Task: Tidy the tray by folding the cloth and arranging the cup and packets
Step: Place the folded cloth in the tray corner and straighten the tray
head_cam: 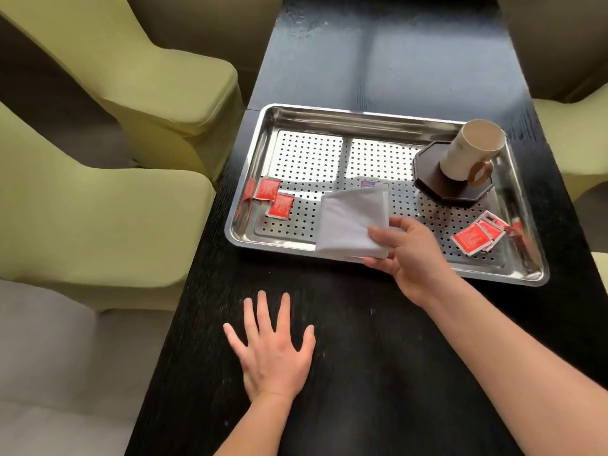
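Observation:
A steel perforated tray (316, 117) lies on the black table (345, 357). My right hand (409, 255) grips a folded white cloth (350, 222) by its right edge, held over the tray's front rim. My left hand (271, 348) rests flat on the table, fingers spread, holding nothing. A white cup (468, 149) with a brown handle stands on a dark octagonal saucer (427, 162) at the tray's back right. Red packets (274, 197) lie at the tray's left, more red packets (477, 236) at its front right. A purple-printed packet (373, 184) peeks out behind the cloth.
Yellow-green upholstered chairs (108, 199) stand close along the table's left side, and another chair (579, 143) shows at the right edge. The black table stretches far beyond the tray.

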The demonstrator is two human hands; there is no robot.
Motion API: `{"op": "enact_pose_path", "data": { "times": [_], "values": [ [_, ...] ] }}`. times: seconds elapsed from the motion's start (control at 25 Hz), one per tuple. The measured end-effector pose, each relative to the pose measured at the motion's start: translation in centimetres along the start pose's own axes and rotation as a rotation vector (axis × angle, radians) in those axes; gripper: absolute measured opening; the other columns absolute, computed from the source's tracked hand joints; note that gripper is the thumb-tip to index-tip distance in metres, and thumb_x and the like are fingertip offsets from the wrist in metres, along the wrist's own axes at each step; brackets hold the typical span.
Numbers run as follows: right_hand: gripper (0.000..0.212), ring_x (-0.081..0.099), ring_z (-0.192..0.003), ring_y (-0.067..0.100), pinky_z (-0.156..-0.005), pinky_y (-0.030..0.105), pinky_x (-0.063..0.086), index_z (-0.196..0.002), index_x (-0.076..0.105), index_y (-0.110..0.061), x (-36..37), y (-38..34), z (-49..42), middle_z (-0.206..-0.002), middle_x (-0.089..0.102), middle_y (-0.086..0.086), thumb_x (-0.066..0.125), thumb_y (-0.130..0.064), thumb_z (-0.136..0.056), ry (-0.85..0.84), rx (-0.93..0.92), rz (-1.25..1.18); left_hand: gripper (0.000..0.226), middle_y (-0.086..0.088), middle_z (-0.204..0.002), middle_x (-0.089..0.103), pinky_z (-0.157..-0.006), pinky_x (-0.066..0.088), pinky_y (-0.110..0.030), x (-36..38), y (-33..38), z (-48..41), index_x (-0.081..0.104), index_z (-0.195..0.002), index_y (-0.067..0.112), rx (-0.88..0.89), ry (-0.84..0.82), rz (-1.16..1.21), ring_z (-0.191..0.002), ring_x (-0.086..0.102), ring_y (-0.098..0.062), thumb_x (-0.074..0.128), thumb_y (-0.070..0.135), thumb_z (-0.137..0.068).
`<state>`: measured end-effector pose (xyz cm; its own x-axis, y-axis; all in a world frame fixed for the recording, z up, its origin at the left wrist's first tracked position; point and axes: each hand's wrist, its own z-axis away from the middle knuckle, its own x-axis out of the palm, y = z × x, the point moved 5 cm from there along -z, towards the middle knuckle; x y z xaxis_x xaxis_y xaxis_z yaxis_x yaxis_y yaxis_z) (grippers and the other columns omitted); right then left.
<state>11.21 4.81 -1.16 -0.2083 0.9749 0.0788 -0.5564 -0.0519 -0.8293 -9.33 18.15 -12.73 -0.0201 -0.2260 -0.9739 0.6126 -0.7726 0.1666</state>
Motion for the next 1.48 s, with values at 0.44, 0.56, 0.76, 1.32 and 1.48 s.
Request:
{"op": "enact_pose_path", "data": {
  "times": [0.44, 0.56, 0.76, 1.32, 1.48],
  "values": [
    [0.015, 0.070, -0.093, 0.028, -0.067, 0.036, 0.061, -0.105, 0.058, -0.013, 1.8, 0.5, -7.7, -0.112, 0.067, 0.012, 0.065, -0.006, -0.093, 0.077, -0.026, 0.105, 0.076, -0.014, -0.157, 0.035, -0.112, 0.013, -0.071, 0.3, -0.1, -0.2, 0.048, -0.145, 0.027, 0.019, 0.026, 0.024, -0.147, 0.027, -0.037, 0.049, 0.064, -0.078],
    [0.017, 0.069, -0.092, 0.028, -0.057, 0.030, 0.059, -0.108, 0.056, -0.009, 4.2, -0.4, -10.3, -0.112, 0.065, 0.012, 0.063, -0.005, -0.093, 0.051, 0.024, 0.042, 0.078, -0.015, -0.156, 0.036, -0.112, 0.014, -0.072, 0.6, -0.2, -0.3, 0.049, -0.144, 0.027, 0.019, 0.039, 0.020, -0.146, 0.028, -0.037, 0.051, 0.063, -0.075],
    [0.022, 0.067, -0.097, 0.031, -0.068, 0.037, 0.062, -0.115, 0.053, -0.003, 10.3, -2.6, -15.5, -0.116, 0.061, 0.015, 0.060, -0.003, -0.094, -0.041, 0.084, 0.026, 0.081, -0.017, -0.151, 0.046, -0.108, 0.020, -0.074, 0.8, -0.2, -0.8, 0.058, -0.137, 0.026, 0.030, 0.139, 0.021, -0.140, 0.039, -0.040, 0.061, 0.061, -0.063],
    [0.032, 0.066, -0.099, 0.030, -0.062, 0.034, 0.063, -0.127, 0.050, 0.003, 15.5, -3.7, -21.8, -0.118, 0.059, 0.016, 0.055, 0.003, -0.096, 0.063, 0.089, 0.014, 0.079, -0.014, -0.159, 0.032, -0.110, 0.017, -0.074, 1.1, -0.4, -0.2, 0.044, -0.146, 0.028, 0.028, 0.026, 0.000, -0.147, 0.025, -0.038, 0.053, 0.065, -0.077],
    [0.036, 0.066, -0.101, 0.029, -0.084, 0.042, 0.062, -0.130, 0.051, 0.000, 15.7, -3.3, -22.2, -0.117, 0.062, 0.015, 0.057, 0.001, -0.095, 0.062, 0.091, 0.056, 0.078, -0.013, -0.160, 0.030, -0.112, 0.013, -0.071, 0.5, -0.1, -0.1, 0.040, -0.148, 0.029, 0.005, 0.012, 0.003, -0.149, 0.019, -0.036, 0.050, 0.065, -0.079]
  ]
}}
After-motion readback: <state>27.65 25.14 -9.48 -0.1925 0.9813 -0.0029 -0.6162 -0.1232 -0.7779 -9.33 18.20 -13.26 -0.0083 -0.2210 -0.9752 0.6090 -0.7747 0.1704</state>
